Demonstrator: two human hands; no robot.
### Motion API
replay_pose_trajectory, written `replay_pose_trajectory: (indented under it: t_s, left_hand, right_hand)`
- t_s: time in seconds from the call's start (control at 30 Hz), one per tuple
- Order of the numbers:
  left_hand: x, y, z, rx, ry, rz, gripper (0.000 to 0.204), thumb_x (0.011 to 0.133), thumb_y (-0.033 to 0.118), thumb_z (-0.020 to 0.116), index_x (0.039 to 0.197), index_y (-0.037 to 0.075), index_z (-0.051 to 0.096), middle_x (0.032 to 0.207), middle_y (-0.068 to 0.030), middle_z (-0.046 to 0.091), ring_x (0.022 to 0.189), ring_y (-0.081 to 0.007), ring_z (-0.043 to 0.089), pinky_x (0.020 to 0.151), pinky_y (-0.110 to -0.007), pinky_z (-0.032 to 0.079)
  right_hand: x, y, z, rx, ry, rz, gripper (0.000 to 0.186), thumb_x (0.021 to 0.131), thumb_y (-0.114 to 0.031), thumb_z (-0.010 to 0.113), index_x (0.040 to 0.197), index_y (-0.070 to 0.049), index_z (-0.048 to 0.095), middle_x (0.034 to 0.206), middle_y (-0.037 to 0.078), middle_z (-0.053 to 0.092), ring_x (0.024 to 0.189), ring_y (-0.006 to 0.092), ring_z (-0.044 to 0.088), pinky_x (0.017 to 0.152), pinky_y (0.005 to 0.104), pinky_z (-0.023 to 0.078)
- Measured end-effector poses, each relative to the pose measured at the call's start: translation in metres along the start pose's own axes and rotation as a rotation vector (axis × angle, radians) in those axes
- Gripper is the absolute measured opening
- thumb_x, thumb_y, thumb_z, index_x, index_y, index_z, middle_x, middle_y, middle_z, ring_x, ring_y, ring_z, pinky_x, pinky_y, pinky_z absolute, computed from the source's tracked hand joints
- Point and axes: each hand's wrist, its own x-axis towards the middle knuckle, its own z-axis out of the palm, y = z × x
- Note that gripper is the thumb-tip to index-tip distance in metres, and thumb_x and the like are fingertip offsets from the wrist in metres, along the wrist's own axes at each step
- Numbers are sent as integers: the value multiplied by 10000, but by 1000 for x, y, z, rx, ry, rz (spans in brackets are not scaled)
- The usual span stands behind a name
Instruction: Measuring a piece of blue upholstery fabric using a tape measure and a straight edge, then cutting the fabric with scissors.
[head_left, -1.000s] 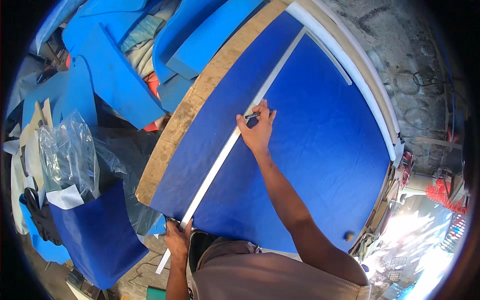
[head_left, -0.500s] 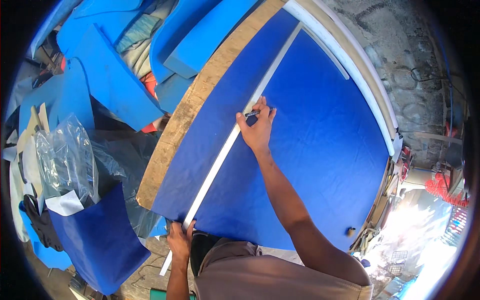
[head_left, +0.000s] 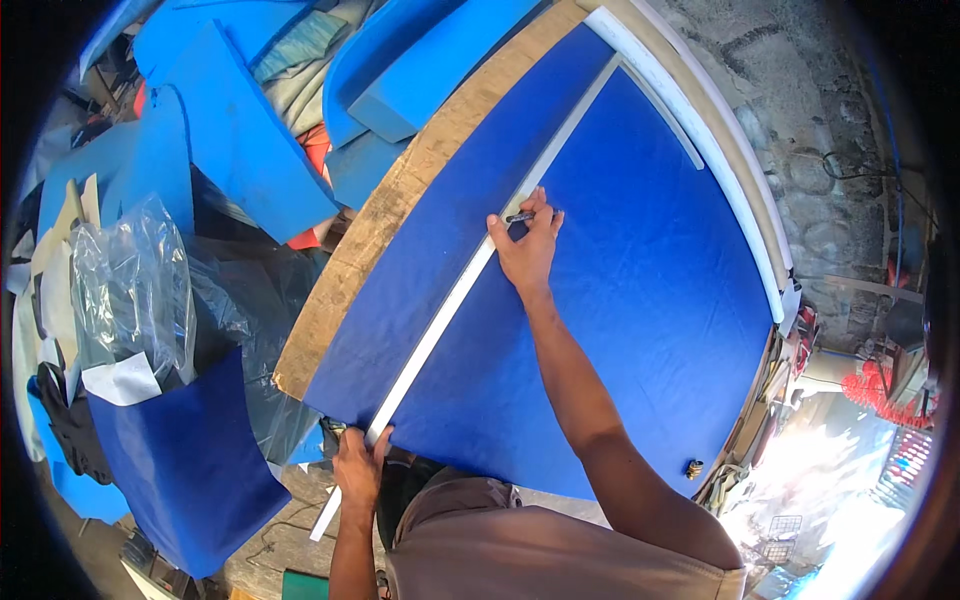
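Observation:
A long pale straightedge (head_left: 440, 328) lies slantwise across a sheet of shiny blue material (head_left: 620, 300) spread over the worktable. At its far end it meets a shorter grey strip (head_left: 664, 112) at a corner. My right hand (head_left: 528, 248) rests about midway along it, thumb and fingertips against the straightedge, with a dark pen (head_left: 520, 217) held between the fingers. At the near edge of the sheet, my left hand (head_left: 357, 466) is closed round the straightedge, thumb on top. The straightedge's near end sticks out past that hand, beyond the table edge.
The table's bare wooden border (head_left: 390, 190) runs along the left. White rolls (head_left: 700, 130) line the far right edge. A small brass-coloured piece (head_left: 694, 469) sits near the right corner. Blue foam pieces (head_left: 230, 130), clear plastic (head_left: 135, 290) and a hanging blue sheet (head_left: 190, 470) crowd the left.
The whole view has shifted slightly. Both hands keep about the same places on the straightedge, and the pen is still in my right hand.

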Motion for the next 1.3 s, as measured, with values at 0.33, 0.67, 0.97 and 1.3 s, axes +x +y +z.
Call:
replay_pose_trajectory:
  t_s: [0.33,0.67,0.97,1.3]
  left_hand:
    - [-1,0,-2,19,-13,-5,479,875,403,822,837,44,507,654,-136,569,534,-334,577,524,-444,485]
    - [-13,-6,1,12,55,31,483,886,464,783,1019,62,552,725,-135,625,585,-356,627,528,-445,495]
    - [-42,-20,-6,16,170,34,337,910,337,759,1008,63,589,823,-112,638,671,-314,644,590,-408,508]
    - [-49,-27,-1,-16,152,41,274,910,237,733,1127,83,665,861,-93,620,686,-300,638,614,-399,507]
  right_hand:
    - [0,-3,1,-10,21,-21,487,820,-220,845,1120,-47,504,1255,153,603,956,273,597,1231,538,151]
    - [3,4,0,-171,46,-114,482,807,-327,851,1077,-47,566,1049,125,624,896,281,566,853,418,494]
    - [3,12,4,-24,62,-82,529,842,-365,842,1147,-20,581,1096,131,634,945,242,595,888,348,501]
    - [1,6,1,15,22,26,512,839,-352,843,1120,-31,560,1148,133,615,952,248,593,894,350,500]
